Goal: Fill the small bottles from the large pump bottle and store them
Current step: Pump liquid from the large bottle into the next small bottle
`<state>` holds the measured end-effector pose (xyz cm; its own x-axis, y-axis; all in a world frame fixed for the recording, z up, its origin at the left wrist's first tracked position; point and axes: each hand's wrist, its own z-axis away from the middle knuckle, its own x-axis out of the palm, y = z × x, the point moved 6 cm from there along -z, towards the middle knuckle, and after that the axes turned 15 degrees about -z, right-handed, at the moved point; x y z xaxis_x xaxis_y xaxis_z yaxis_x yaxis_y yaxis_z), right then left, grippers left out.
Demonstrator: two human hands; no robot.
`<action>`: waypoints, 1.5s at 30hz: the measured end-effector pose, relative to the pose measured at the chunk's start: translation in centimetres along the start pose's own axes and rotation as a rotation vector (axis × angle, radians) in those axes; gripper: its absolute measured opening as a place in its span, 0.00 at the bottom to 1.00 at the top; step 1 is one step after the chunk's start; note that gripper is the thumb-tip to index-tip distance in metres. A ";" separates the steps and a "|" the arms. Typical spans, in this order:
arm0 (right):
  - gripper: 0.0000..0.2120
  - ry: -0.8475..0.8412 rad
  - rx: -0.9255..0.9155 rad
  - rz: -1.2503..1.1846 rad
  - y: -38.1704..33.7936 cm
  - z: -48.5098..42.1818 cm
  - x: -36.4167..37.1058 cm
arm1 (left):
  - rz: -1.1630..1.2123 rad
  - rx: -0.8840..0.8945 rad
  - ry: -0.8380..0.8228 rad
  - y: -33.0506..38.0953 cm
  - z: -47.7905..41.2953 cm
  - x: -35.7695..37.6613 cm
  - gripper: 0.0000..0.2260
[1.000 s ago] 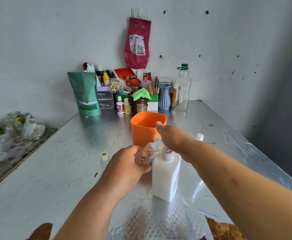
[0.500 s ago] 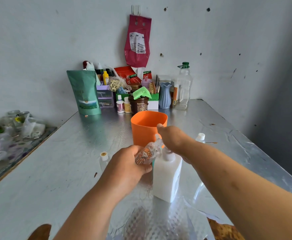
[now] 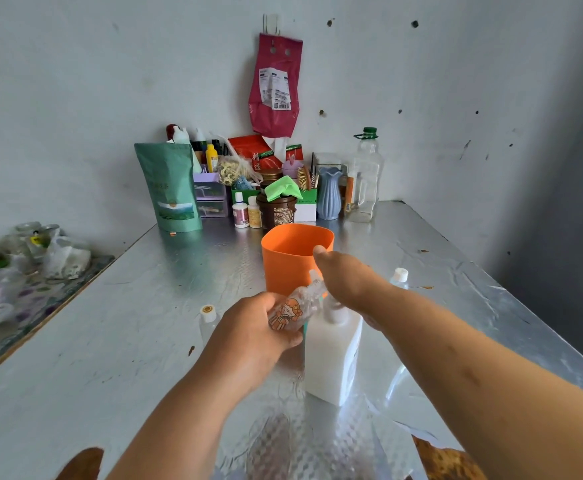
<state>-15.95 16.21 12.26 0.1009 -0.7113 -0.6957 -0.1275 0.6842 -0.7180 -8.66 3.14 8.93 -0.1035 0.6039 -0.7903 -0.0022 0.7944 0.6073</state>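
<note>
**Head view: small bottle held to the pump spout**

Nearest, on the foil-covered table point(image 3: 110, 341): large pump bottle point(image 3: 331, 362), white, upright, just right of centre. Left hand point(image 3: 248, 334) wrapped round a small clear bottle point(image 3: 293, 310) bearing an orange cartoon sticker, fingers curled about its body. Bottle tilted, neck up and to the right, close against the pump spout. Fill level not readable. Right hand point(image 3: 349, 278) palm-down on the pump head, thumb out toward the far side. Fingers hidden beneath the palm, so curled or straight impossible to tell.

Just left of the left hand, yellow-topped small bottle point(image 3: 208, 318) standing on the table. Beyond the right forearm, white-capped small bottle point(image 3: 400, 277), also upright. Directly behind both hands, orange cup point(image 3: 283, 265), open-topped.

Far edge, against the wall: green pouch point(image 3: 170, 192), brown jar point(image 3: 276, 211), blue vase point(image 3: 329, 192), tall clear bottle point(image 3: 364, 174) with green cap. Above them, red bag point(image 3: 274, 88) hanging from a hook.
</note>
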 end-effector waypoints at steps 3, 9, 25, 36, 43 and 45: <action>0.15 -0.008 -0.016 0.024 -0.3 -0.1 -0.2 | -0.027 0.003 0.014 0.2 0.2 -0.4 0.12; 0.17 -0.028 -0.019 0.015 -0.2 -0.1 -0.1 | -0.031 0.004 0.015 0.4 0.2 -0.5 0.11; 0.04 0.012 -0.005 0.056 0.5 -0.4 0.5 | -0.003 0.011 -0.030 -0.1 0.0 0.7 0.10; 0.06 -0.050 -0.015 0.054 -0.6 0.1 -0.3 | -0.011 0.010 0.000 0.4 0.3 -0.4 0.12; 0.03 0.013 -0.002 0.034 0.1 -0.7 0.1 | -0.001 0.024 -0.005 0.2 0.0 0.0 0.12; 0.06 0.003 -0.019 0.047 0.2 -0.8 0.3 | 0.009 0.028 -0.013 0.1 -0.1 0.2 0.12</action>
<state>-16.73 15.98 11.93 0.0919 -0.6792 -0.7282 -0.1502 0.7135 -0.6844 -8.77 3.30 8.86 -0.0905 0.6113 -0.7862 0.0265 0.7906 0.6117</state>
